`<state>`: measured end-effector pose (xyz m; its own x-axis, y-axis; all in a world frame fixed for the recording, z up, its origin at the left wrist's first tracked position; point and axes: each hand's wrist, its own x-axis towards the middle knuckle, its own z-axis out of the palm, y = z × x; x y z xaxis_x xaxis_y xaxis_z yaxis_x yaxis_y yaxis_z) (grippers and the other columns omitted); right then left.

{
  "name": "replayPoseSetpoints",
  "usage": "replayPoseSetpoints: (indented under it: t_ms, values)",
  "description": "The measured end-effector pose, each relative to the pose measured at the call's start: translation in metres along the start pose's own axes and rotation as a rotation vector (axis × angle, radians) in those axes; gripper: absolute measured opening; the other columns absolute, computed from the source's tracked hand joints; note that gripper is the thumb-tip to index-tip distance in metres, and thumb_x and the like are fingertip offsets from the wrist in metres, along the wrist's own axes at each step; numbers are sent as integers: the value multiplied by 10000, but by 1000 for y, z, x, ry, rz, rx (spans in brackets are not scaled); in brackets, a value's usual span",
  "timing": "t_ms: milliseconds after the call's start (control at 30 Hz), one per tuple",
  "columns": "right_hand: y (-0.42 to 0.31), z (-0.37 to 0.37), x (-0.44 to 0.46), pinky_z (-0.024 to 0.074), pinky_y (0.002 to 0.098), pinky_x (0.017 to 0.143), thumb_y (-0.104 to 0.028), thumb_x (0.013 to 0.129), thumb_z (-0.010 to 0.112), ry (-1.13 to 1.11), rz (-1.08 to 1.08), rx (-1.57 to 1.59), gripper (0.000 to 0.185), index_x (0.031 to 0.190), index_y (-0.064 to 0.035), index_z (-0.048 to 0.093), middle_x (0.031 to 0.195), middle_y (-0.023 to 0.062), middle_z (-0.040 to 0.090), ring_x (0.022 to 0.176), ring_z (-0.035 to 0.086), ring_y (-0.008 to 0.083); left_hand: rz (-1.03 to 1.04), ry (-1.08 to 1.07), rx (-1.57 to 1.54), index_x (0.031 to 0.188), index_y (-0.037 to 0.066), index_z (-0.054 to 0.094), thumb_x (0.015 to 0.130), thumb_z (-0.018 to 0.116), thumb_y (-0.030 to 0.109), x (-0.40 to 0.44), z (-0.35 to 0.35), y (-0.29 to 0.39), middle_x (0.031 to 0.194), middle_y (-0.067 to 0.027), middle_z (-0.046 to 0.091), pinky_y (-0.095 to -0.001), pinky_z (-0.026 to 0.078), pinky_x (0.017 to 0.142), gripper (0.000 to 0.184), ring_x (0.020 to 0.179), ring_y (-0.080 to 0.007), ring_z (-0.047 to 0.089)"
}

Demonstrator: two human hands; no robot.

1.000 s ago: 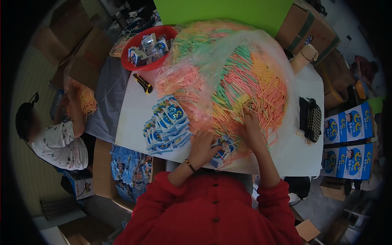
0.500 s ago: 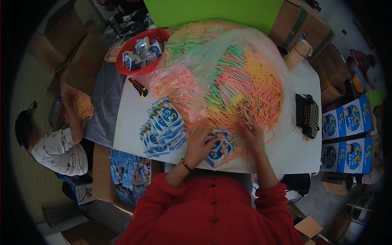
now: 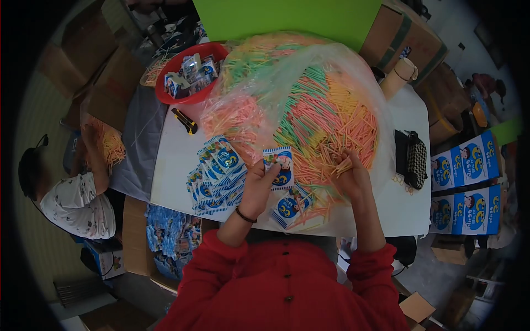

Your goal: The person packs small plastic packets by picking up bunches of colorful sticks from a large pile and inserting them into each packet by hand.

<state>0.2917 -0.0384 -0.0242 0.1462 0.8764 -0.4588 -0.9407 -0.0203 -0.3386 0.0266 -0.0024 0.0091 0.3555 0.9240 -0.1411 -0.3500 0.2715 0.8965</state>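
Note:
My left hand [image 3: 256, 188] pinches a small blue-and-white printed packet [image 3: 284, 174] by its left side, raised in front of the pile. Fingers of my right hand [image 3: 357, 181] are closed round a few thin coloured sticks [image 3: 342, 166] at the near edge of the heap. That heap of pink, green and yellow sticks [image 3: 323, 113] lies in a large clear plastic bag [image 3: 381, 116]. Just below the held packet, more packets [image 3: 288, 208] lie on the table. Left of my left hand is an overlapping stack of the same packets [image 3: 218, 174].
On the white table [image 3: 171, 171] are a red basin [image 3: 161, 91] of packets, a yellow-black box cutter [image 3: 185, 121], a tan flask [image 3: 398, 77] and a checkered pouch [image 3: 416, 160]. Blue printed cartons [image 3: 466, 207] stand right. Another person [image 3: 83, 204] handles sticks at left.
My left hand has lifted a packet from the table and holds it up. My right hand has shifted right and slightly up, with sticks in its fingers.

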Motion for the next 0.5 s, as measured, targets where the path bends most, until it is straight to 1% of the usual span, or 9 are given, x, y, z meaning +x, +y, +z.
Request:
replayPoseSetpoints:
  t_ms: [33, 100, 133, 200, 233, 300, 333, 400, 500]
  values:
    - [6, 14, -9, 512, 310, 843, -171, 999, 473, 0, 0, -2, 214, 1170, -61, 539, 912, 21, 586, 901, 578, 146, -73, -1, -71, 1171, 15, 586, 957, 545, 110, 0, -1, 0, 1021, -39, 677, -249, 519, 792, 238, 893, -103, 641]
    - [17, 31, -24, 502, 251, 777, -140, 977, 517, 83, -238, -295, 203, 1161, -58, 539, 903, -1, 595, 849, 579, 102, -103, -15, -62, 1174, 13, 585, 957, 542, 107, -2, 1, 0, 1035, -46, 675, -259, 522, 795, 240, 901, -114, 645]
    - [20, 26, -26, 502, 251, 777, -140, 977, 517, 85, -238, -295, 203, 1161, -58, 539, 903, -1, 595, 849, 579, 102, -134, -28, -53, 1176, 11, 583, 958, 539, 104, -3, 2, 0, 1048, -52, 674, -268, 525, 799, 242, 909, -124, 648]
    - [28, 8, -26, 468, 315, 921, -109, 968, 526, 34, -402, -791, 229, 1187, -47, 548, 1049, 38, 605, 977, 571, 135, -168, -73, -66, 1181, 13, 583, 959, 536, 106, -7, 0, -8, 1055, -59, 673, -278, 529, 799, 245, 919, -135, 650]
    - [32, -4, -25, 468, 315, 921, -109, 968, 526, 35, -399, -791, 229, 1187, -47, 548, 1049, 38, 605, 977, 571, 135, -199, -118, -80, 1185, 14, 582, 961, 534, 108, -8, -2, -14, 1062, -66, 672, -288, 533, 799, 248, 929, -146, 652]
    - [37, -18, -24, 450, 241, 834, -82, 966, 513, -199, -488, -1116, 219, 1166, -22, 578, 1047, 26, 619, 923, 555, 81, -240, -149, -107, 1183, 15, 584, 958, 539, 108, -11, -5, -24, 1056, -72, 674, -298, 538, 801, 248, 930, -158, 656]
    - [39, -20, -22, 450, 241, 834, -82, 966, 513, -199, -485, -1116, 219, 1166, -22, 578, 1047, 26, 619, 923, 555, 81, -281, -181, -133, 1180, 15, 587, 955, 543, 107, -12, -7, -27, 1051, -78, 675, -308, 543, 803, 247, 931, -169, 660]
    - [43, -17, -21, 447, 241, 838, -71, 968, 502, -193, -668, -1023, 210, 1149, -11, 590, 1043, 31, 621, 930, 564, 95, -326, -156, -202, 1175, 15, 589, 952, 548, 106, -15, -5, -28, 1049, -84, 677, -315, 547, 805, 245, 922, -175, 664]
    - [38, -2, -28, 449, 249, 866, -90, 980, 482, -154, -716, -1064, 211, 1140, -10, 594, 1062, 51, 624, 999, 568, 115, -409, -121, -305, 1157, 13, 600, 941, 565, 101, -17, -4, -28, 1037, -92, 683, -326, 555, 804, 236, 896, -182, 673]
